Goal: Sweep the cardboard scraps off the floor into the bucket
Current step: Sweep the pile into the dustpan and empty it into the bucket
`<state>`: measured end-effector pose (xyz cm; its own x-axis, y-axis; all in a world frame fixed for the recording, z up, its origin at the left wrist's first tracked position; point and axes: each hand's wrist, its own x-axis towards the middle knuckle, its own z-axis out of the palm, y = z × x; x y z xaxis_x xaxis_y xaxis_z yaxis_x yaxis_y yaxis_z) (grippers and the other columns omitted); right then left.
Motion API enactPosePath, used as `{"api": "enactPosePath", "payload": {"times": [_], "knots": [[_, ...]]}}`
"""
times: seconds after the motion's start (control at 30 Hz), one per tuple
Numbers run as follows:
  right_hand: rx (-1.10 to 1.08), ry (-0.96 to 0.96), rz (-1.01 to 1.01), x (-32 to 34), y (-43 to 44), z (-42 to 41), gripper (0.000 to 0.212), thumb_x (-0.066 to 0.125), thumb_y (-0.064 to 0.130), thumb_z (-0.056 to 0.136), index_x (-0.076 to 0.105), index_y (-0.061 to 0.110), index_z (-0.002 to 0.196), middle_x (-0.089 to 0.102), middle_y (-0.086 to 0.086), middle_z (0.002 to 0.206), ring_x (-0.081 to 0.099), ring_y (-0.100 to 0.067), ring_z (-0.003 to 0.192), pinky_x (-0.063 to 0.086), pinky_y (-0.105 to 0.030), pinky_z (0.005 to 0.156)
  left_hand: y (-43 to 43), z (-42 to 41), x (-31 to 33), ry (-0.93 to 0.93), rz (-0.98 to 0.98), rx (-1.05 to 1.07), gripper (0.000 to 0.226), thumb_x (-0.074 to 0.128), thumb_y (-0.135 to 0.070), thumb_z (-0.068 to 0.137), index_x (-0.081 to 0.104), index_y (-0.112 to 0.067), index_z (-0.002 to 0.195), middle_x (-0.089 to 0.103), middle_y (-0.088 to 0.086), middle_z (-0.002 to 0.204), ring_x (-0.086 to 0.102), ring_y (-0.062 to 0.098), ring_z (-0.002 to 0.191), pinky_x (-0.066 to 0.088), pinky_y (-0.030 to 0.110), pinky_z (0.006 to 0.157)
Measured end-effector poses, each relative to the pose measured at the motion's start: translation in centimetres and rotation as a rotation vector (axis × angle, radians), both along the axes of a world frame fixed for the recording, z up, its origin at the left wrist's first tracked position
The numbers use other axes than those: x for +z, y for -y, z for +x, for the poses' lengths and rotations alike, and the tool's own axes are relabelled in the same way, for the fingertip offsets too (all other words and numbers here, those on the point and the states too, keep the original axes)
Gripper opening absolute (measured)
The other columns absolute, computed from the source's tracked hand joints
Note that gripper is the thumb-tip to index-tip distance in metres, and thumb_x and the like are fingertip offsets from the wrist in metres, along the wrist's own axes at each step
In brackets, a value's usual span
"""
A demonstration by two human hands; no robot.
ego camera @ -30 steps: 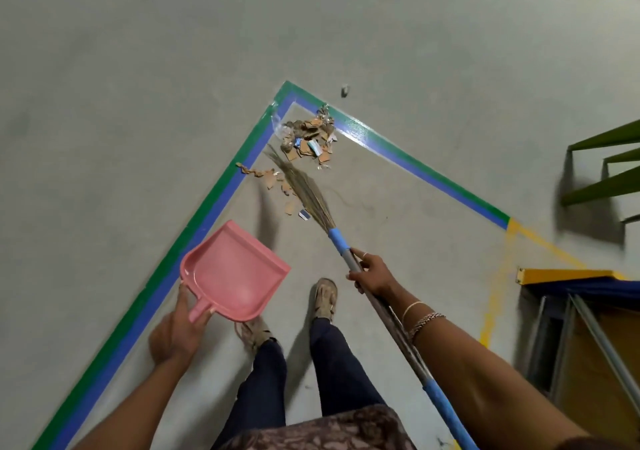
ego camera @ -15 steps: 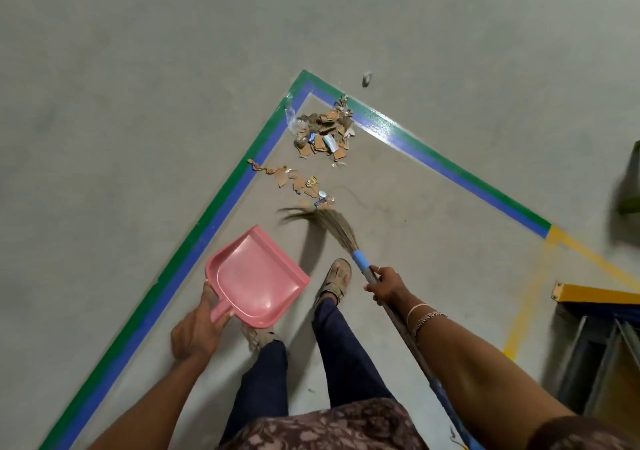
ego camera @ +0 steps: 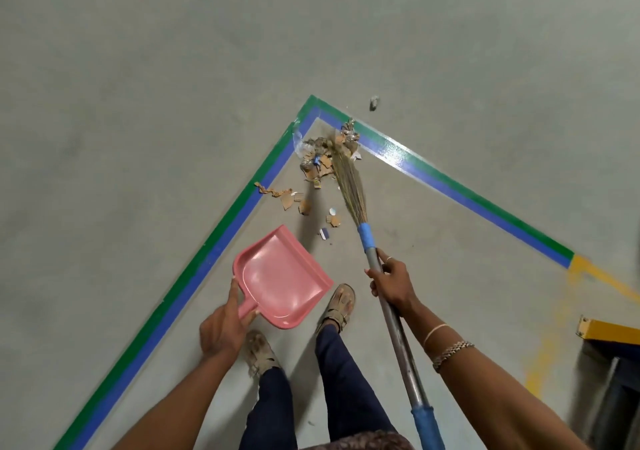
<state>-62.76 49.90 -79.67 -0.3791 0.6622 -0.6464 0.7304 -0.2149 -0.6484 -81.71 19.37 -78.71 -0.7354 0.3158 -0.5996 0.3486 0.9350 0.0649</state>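
Since half a second ago your broom (ego camera: 393,314) has swung forward. Its bristles (ego camera: 346,179) were drawn back close to your feet and now reach out onto the heap at the taped corner (ego camera: 311,107), where the green and blue floor stripes meet. The pink dustpan (ego camera: 280,276) has kept its place in your left hand.

In the head view, the main heap of cardboard scraps (ego camera: 317,160) lies on the floor just inside the taped corner, against its blue stripe, with the bristle tips on top of its far side. A looser trail of scraps (ego camera: 287,197) runs back from the corner along the inside of its left stripe. A few more bits (ego camera: 334,221) lie farther from the corner, between that trail and the broom's blue collar. One small grey piece (ego camera: 373,102) lies outside the corner, beyond the green stripe.

Your right hand (ego camera: 391,285) is clamped round the metal shaft just behind the blue collar, fingers wrapped tight, with a ring showing on one of them. Your left hand (ego camera: 221,328) grips the dustpan's short handle, fingers curled round it and one digit laid up along the pan's back wall. The pan's open lip faces toward the corner. You cannot tell whether the pan touches the floor.

Your sandalled feet (ego camera: 341,302) stand behind the pan, well back from the corner. Far along the corner's right stripe the tape turns to a yellow line (ego camera: 604,281), with a yellow-edged frame (ego camera: 609,328) near it.
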Motion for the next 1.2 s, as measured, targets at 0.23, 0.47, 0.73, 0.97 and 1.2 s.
{"api": "enactPosePath", "payload": {"times": [0.23,0.47,0.73,0.97,1.2], "knots": [[0.255,-0.029,-0.174,-3.3,3.4,-5.5,0.055,0.065,0.005,0.091,0.051,0.011,0.144,0.065,-0.014,0.081,0.058,-0.013,0.048,0.052,-0.026,0.047,3.3,-1.2,0.4,-0.079,-0.056,0.068,0.086,0.052,-0.062,0.093,0.004,-0.035,0.159,0.070,0.006,0.103,0.062,0.022,0.079,0.041,0.030,0.065],[0.251,0.081,-0.376,-10.4,4.5,-13.4,0.060,0.064,0.001,0.090,0.045,0.003,0.146,0.063,-0.011,0.077,0.054,-0.017,0.046,0.046,-0.026,0.043,6.9,-2.6,-0.1,-0.111,-0.070,0.122,0.087,0.066,-0.058,0.085,0.027,-0.029,0.157,0.069,0.013,0.088,0.067,0.035,0.076,0.053,0.042,0.067],[-0.176,0.004,-0.213,-9.4,1.8,-10.2,0.037,0.063,0.003,0.089,0.059,0.013,0.125,0.058,-0.012,0.075,0.054,-0.018,0.049,0.050,-0.030,0.048,5.3,-2.9,-0.6,-0.077,-0.082,0.144,0.090,0.054,-0.070,0.084,0.020,-0.032,0.158,0.067,0.015,0.092,0.067,0.037,0.086,0.051,0.043,0.072],[0.023,-0.023,-0.237,-5.0,-0.6,0.6,0.058,0.066,0.001,0.089,0.052,0.030,0.138,0.059,-0.011,0.074,0.052,-0.022,0.055,0.048,-0.033,0.051,2.6,-2.1,0.2,-0.009,-0.121,0.071,0.091,0.045,-0.076,0.086,0.010,-0.035,0.159,0.068,0.008,0.107,0.067,0.028,0.097,0.050,0.036,0.078],[0.127,0.122,-0.347,-8.3,1.2,0.5,0.060,0.064,-0.002,0.086,0.052,0.009,0.143,0.061,-0.013,0.070,0.053,-0.019,0.045,0.048,-0.029,0.047,1.7,-0.3,-0.3,0.033,-0.113,0.073,0.091,0.042,-0.077,0.088,0.002,-0.036,0.159,0.057,-0.001,0.092,0.062,0.021,0.088,0.046,0.033,0.074]]}}
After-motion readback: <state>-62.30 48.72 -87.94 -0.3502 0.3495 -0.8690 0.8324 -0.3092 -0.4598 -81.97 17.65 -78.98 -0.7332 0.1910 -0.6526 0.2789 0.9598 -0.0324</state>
